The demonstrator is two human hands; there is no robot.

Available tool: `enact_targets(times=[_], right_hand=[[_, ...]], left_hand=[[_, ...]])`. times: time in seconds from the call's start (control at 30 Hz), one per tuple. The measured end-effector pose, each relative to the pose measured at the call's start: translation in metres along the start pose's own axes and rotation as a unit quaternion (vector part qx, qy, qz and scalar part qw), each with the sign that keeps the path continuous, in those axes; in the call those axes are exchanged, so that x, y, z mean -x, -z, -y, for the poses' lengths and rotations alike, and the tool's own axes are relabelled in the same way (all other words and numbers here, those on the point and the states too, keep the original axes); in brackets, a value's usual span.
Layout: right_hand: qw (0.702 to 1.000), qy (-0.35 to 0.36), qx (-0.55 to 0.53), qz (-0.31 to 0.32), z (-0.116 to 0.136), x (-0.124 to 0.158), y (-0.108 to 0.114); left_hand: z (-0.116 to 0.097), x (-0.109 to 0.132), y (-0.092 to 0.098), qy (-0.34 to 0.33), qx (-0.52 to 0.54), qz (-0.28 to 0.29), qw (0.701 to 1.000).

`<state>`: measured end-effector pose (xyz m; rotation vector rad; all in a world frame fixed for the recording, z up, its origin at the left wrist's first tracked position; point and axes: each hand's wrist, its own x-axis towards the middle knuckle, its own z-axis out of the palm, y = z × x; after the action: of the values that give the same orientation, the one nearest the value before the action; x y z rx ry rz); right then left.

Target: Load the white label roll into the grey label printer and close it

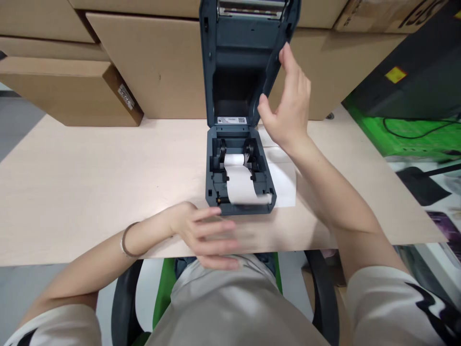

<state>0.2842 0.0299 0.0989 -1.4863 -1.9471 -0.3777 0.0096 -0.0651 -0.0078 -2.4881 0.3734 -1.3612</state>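
A dark grey label printer (pixel 212 192) stands on the table with its lid (pixel 237 62) raised upright. Inside sits a small roll of white label paper (pixel 234 159), held between two black holders. Its paper strip (pixel 240 185) runs forward over the roller to the front edge, where the end looks blurred. My right hand (pixel 290 98) rests at the lid's right edge, thumb and fingers apart along the rim. Just in front of the printer, my left hand (pixel 207 235) hovers with spread fingers, slightly smeared by motion and holding nothing.
White paper sheets (pixel 284 182) lie under and right of the printer. Cardboard boxes (pixel 151 67) line the table's back, with a flatter carton (pixel 72 91) at left. On the right are a green box (pixel 406 137) with a black cable and a dark grey case (pixel 406 86).
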Motion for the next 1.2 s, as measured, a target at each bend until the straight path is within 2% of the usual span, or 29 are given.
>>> enact_targets(times=[0.03,0.1,0.13,0.2,0.23,0.3,0.4,0.47,0.53,0.7,0.87,0.97,1.1,1.2], right_hand=[[1.000,0.002,0.000,-0.003,0.001,0.001,-0.001],[1.000,0.016,0.007,-0.018,0.004,0.006,0.000],[0.999,0.024,0.011,-0.027,0.006,0.009,0.001],[0.999,0.041,0.015,-0.017,0.013,0.014,0.005],[0.998,0.055,0.015,0.010,0.016,0.016,0.006],[0.989,0.102,0.022,0.101,0.021,0.019,0.006],[0.941,0.211,0.048,0.260,0.026,0.021,-0.003],[0.911,0.251,0.064,0.322,0.029,0.020,-0.013],[0.896,0.261,0.085,0.349,0.032,0.019,-0.022],[0.885,0.264,0.106,0.368,0.044,0.012,-0.031],[0.890,0.253,0.100,0.365,0.047,0.010,-0.025],[0.906,0.237,0.083,0.340,0.044,0.013,-0.010],[0.944,0.199,0.052,0.258,0.036,0.015,0.030],[0.974,0.133,0.039,0.180,0.009,0.014,0.066]], left_hand=[[0.003,0.007,0.001,0.040,-0.041,-0.040,0.998],[0.011,0.018,0.002,0.162,-0.101,-0.094,0.977],[0.017,0.021,0.003,0.241,-0.104,-0.095,0.960],[0.030,0.018,0.005,0.427,-0.098,-0.050,0.898],[0.036,0.013,0.005,0.507,-0.089,-0.012,0.857],[0.048,-0.002,0.005,0.637,-0.038,0.084,0.765],[0.063,-0.024,0.002,0.747,0.055,0.216,0.626],[0.070,-0.032,-0.001,0.772,0.083,0.252,0.578],[0.075,-0.034,-0.003,0.776,0.088,0.260,0.568],[0.077,-0.037,-0.001,0.768,0.074,0.285,0.568],[0.077,-0.044,0.002,0.747,0.053,0.305,0.589],[0.077,-0.042,0.002,0.739,0.046,0.314,0.594],[0.077,-0.038,0.003,0.729,0.040,0.316,0.606],[0.077,-0.038,0.003,0.725,0.041,0.312,0.613]])
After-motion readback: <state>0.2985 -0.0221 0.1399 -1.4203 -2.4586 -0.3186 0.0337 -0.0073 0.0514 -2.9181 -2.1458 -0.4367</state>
